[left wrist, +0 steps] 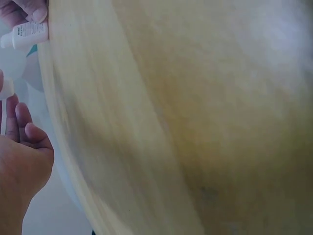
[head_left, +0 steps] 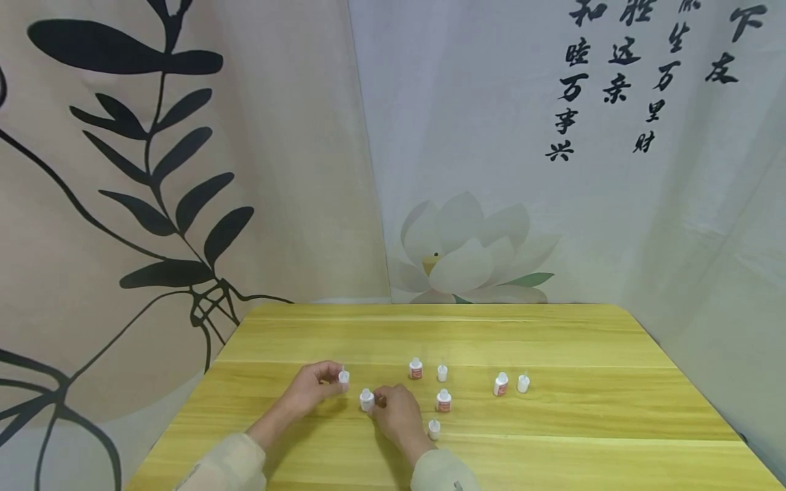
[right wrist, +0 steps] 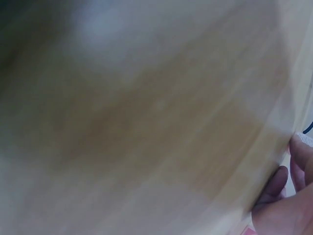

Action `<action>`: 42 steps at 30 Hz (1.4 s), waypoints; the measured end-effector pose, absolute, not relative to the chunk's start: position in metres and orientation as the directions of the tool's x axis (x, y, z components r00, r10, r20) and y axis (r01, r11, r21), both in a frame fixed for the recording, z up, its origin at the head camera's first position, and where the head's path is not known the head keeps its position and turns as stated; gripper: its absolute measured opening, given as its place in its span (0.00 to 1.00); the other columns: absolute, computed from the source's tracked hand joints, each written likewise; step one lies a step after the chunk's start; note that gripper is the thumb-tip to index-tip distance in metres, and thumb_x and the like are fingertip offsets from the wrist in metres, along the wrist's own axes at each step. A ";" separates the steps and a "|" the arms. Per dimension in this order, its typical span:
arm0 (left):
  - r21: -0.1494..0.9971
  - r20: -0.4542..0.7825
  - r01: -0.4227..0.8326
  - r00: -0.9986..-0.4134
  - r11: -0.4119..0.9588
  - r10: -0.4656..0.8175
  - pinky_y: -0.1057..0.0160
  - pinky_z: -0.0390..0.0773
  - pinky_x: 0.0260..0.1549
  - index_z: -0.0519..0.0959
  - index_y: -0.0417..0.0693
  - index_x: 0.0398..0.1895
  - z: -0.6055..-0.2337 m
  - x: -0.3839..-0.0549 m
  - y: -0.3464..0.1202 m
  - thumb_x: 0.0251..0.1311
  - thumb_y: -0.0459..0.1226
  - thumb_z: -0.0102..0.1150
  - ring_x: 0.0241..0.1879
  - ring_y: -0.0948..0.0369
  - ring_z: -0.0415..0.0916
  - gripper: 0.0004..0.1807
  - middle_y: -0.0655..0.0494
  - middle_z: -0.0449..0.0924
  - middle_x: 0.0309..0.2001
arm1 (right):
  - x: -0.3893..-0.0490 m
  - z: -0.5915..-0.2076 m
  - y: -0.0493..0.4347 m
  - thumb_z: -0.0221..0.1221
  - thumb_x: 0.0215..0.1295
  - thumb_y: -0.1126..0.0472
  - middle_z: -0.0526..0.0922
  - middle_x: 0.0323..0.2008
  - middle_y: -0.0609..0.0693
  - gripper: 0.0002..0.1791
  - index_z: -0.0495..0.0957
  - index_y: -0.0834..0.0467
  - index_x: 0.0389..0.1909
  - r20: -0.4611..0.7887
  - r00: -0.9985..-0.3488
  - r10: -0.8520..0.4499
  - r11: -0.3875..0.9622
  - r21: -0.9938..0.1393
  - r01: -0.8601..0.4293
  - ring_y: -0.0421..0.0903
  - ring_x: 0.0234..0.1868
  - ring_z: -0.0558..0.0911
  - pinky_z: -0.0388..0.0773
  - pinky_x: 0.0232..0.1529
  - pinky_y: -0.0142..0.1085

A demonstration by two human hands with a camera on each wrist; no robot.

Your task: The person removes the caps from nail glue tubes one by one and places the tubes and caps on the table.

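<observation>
My left hand (head_left: 309, 390) pinches a small white cap (head_left: 344, 377) with a thin tip between thumb and fingers, held over the left part of the table. That cap also shows at the left edge of the left wrist view. Just right of it, my right hand (head_left: 398, 416) grips a small white bottle (head_left: 366, 400) by its side, its printed label facing the left wrist camera. The bottle is upright, with a narrow white nozzle at its top. In the right wrist view only the fingertips and a sliver of the bottle (right wrist: 305, 139) show.
Upright bottles with red labels stand at the back (head_left: 415, 369), right of my right hand (head_left: 443, 401) and farther right (head_left: 501, 384). Loose white caps sit near them: one cap (head_left: 442, 373), another cap (head_left: 523, 383), and a nearer cap (head_left: 434, 429) beside my right wrist. A printed curtain (head_left: 295, 170) hangs behind the wooden table (head_left: 583, 450).
</observation>
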State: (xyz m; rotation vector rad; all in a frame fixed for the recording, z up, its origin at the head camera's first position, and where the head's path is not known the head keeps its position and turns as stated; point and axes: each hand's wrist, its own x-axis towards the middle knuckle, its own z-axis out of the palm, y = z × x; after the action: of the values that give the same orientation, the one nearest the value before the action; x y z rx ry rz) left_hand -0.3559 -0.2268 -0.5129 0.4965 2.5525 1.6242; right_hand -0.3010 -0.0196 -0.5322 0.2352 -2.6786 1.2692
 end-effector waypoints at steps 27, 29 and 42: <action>0.911 0.067 0.226 -0.907 0.345 0.416 0.61 0.78 0.38 0.79 0.38 0.40 -0.532 -0.355 -0.234 0.56 0.34 0.70 0.39 0.55 0.75 0.12 0.51 0.79 0.36 | -0.299 -0.531 -0.021 0.71 0.55 0.62 0.76 0.29 0.48 0.08 0.86 0.58 0.36 0.253 -0.965 -0.070 0.627 -0.741 -0.240 0.45 0.33 0.73 0.72 0.37 0.43; 0.908 0.063 0.227 -0.906 0.353 0.419 0.61 0.77 0.38 0.79 0.38 0.40 -0.532 -0.355 -0.234 0.56 0.34 0.71 0.39 0.55 0.75 0.12 0.51 0.79 0.36 | -0.299 -0.532 -0.021 0.71 0.55 0.63 0.75 0.29 0.47 0.08 0.86 0.59 0.36 0.256 -0.964 -0.069 0.630 -0.738 -0.241 0.45 0.33 0.73 0.72 0.36 0.42; 0.893 0.041 0.228 -0.900 0.388 0.434 0.64 0.76 0.35 0.80 0.40 0.39 -0.532 -0.356 -0.234 0.53 0.33 0.72 0.36 0.57 0.74 0.12 0.51 0.79 0.35 | -0.300 -0.534 -0.021 0.71 0.53 0.64 0.75 0.27 0.46 0.07 0.85 0.59 0.34 0.293 -0.953 -0.080 0.635 -0.722 -0.275 0.43 0.31 0.72 0.71 0.34 0.40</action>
State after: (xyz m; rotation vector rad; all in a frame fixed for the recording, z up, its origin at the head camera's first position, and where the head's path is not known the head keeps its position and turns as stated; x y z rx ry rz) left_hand -0.3560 -0.2339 -0.5317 0.5919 2.4446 1.5245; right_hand -0.2999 -0.0208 -0.5340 0.2894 -2.6232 1.2162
